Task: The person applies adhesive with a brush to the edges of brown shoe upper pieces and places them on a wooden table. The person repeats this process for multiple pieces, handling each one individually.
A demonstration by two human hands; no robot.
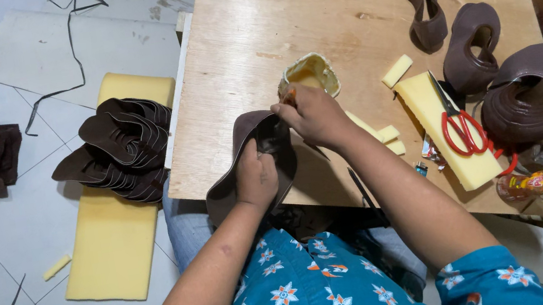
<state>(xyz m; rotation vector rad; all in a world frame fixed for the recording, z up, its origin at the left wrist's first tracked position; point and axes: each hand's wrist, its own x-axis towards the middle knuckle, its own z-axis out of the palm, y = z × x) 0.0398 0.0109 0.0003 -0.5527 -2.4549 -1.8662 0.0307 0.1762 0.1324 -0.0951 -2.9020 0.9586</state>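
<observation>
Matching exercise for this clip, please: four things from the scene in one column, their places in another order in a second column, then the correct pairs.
Things:
1. red scissors
2. glue pot
3. stack of brown pieces
4. brown piece

Places:
A. in the left hand
B. on the yellow foam on the floor
C. on the foam block on the table
D. on the table, by the right hand

Pairs: 1-C, 2-D, 3-B, 4-A

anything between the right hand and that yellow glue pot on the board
Nothing visible. The right hand sits right beside the glue pot, over the brown shoe piece that the left hand holds.
</observation>
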